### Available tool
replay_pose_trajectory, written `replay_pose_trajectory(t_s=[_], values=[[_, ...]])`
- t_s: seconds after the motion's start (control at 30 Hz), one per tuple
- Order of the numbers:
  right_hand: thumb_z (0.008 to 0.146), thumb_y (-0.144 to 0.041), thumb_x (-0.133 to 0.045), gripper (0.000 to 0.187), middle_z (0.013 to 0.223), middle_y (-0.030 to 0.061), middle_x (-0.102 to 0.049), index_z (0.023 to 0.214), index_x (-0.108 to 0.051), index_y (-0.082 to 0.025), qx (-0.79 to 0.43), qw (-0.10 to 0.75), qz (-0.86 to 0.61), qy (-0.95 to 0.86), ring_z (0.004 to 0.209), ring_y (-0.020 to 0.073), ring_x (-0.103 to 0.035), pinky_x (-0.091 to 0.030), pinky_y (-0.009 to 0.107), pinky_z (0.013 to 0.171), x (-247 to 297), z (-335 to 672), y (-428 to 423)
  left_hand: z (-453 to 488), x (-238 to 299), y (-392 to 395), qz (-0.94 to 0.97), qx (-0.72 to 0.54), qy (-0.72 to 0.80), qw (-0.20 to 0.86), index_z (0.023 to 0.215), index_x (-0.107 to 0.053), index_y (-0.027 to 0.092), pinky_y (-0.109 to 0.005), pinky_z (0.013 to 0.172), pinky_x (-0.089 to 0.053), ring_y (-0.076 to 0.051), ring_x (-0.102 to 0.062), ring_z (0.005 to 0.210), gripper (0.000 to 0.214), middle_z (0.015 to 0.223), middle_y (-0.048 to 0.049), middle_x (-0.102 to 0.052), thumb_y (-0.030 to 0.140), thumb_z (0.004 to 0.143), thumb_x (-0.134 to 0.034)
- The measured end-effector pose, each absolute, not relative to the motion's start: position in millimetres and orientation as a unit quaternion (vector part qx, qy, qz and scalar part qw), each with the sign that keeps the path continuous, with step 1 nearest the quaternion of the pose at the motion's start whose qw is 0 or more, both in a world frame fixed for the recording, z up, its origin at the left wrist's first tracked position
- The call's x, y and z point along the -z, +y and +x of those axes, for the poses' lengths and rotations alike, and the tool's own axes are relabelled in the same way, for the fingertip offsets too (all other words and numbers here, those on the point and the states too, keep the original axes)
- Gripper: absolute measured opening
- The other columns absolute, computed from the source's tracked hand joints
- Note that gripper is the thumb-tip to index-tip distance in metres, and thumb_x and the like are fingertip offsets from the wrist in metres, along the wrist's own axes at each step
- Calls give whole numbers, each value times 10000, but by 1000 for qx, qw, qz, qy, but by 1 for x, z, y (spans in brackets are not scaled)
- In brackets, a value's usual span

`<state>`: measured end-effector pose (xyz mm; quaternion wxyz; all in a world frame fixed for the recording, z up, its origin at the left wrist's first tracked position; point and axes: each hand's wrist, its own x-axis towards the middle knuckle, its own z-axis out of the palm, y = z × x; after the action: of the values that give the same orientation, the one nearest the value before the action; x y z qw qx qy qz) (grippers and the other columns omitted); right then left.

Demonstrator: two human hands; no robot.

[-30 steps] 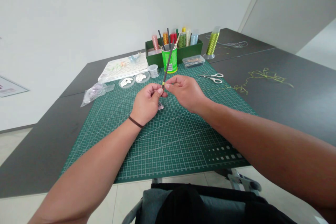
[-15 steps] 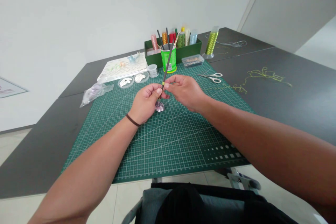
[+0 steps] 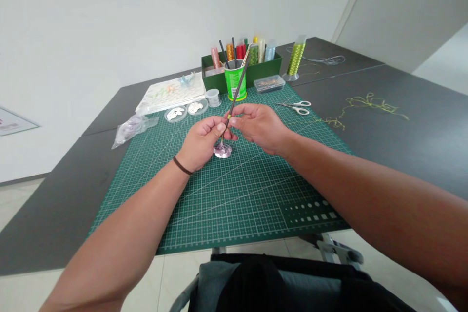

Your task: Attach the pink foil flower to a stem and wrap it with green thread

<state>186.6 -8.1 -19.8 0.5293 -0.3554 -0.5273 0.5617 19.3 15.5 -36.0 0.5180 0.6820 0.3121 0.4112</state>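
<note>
Over the middle of the green cutting mat (image 3: 219,204), my left hand (image 3: 203,139) pinches a thin dark stick (image 3: 238,87) near its lower end. A pale purple flower-like ornament (image 3: 223,150) hangs at the bottom of the stick, just below my fingers. My right hand (image 3: 258,126) is closed at the stick from the right, its thumb and fingertips at a small yellow-green thread wrap (image 3: 229,116). The stick tilts, its upper end away from me and to the right. Whether a loose thread runs between my fingers is too fine to see.
White-handled scissors (image 3: 300,107) lie right of my hands, with tangled yellow-green thread (image 3: 375,103) beyond. A green can (image 3: 234,83) of sticks, a box (image 3: 263,69) of thread spools and a green spool (image 3: 296,58) stand behind. Two small dishes (image 3: 176,114) and a plastic bag (image 3: 132,129) are left.
The stick has tilted a little more to the right at its top. More of the purple ornament shows below my left hand; both hands keep nearly the same place.
</note>
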Motion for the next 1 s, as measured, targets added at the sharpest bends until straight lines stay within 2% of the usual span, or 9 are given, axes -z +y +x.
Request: replay_pose_trajectory(t_s=[0.1,0.17,0.3,0.37,0.43,0.57,0.63,0.83,1.0], values=[[836,-235,-802,237,498,-56,-534,755,-586,-183,-552,533,-366,-527,527,103,-561,-374,200,446,21,186,-8,17,36,16,704,-408,316,488,865,-666,187,-311,775,-561,-166,-724,762,245,737,-15,-723,425,922,-655],[827,-229,-809,239,505,-55,-538,751,-589,-180,-538,538,-375,-529,532,101,-558,-387,204,465,24,187,-5,16,36,15,724,-402,322,459,868,-685,182,-303,782,-555,-162,-719,777,251,772,-34,-754,419,934,-635],[798,-239,-824,227,592,-30,-611,763,-609,-177,-499,548,-393,-543,568,99,-573,-432,221,520,33,189,0,17,32,12,744,-369,375,412,962,-689,172,-243,557,-475,-130,-654,630,232,860,-59,-792,397,912,-662],[805,-230,-801,200,612,-28,-624,766,-611,-179,-479,551,-405,-550,567,99,-562,-437,231,534,35,189,2,20,32,10,733,-386,404,389,1019,-659,176,-230,529,-451,-122,-639,587,238,829,-43,-791,366,883,-699],[821,-215,-768,164,586,-45,-589,774,-616,-180,-457,549,-423,-557,531,90,-510,-401,234,512,36,190,3,24,32,7,729,-398,431,352,971,-656,178,-232,560,-465,-125,-655,615,207,833,-39,-791,361,885,-699],[845,-218,-734,123,497,-94,-416,791,-630,-182,-405,539,-470,-570,456,70,-330,-232,242,440,37,189,2,28,33,5,734,-406,466,281,904,-706,193,-246,605,-476,-137,-666,676,164,805,-16,-770,349,913,-658],[853,-225,-726,114,493,-98,-383,797,-637,-182,-387,532,-481,-579,458,70,-302,-197,249,439,38,188,2,28,32,5,734,-404,479,260,880,-722,195,-247,602,-469,-136,-647,663,147,753,-4,-742,323,909,-656],[872,-210,-680,61,539,-78,-462,845,-639,-174,-383,536,-467,-590,488,77,-340,-237,244,458,39,188,1,26,35,9,706,-411,476,326,839,-720,182,-232,495,-423,-97,-534,503,192,707,-8,-708,342,907,-642],[882,-190,-638,78,528,-78,-461,811,-612,-173,-390,537,-458,-591,471,75,-326,-247,242,448,34,189,-2,25,38,11,689,-411,476,360,851,-720,182,-227,453,-412,-95,-532,471,200,701,-12,-699,359,906,-646]])
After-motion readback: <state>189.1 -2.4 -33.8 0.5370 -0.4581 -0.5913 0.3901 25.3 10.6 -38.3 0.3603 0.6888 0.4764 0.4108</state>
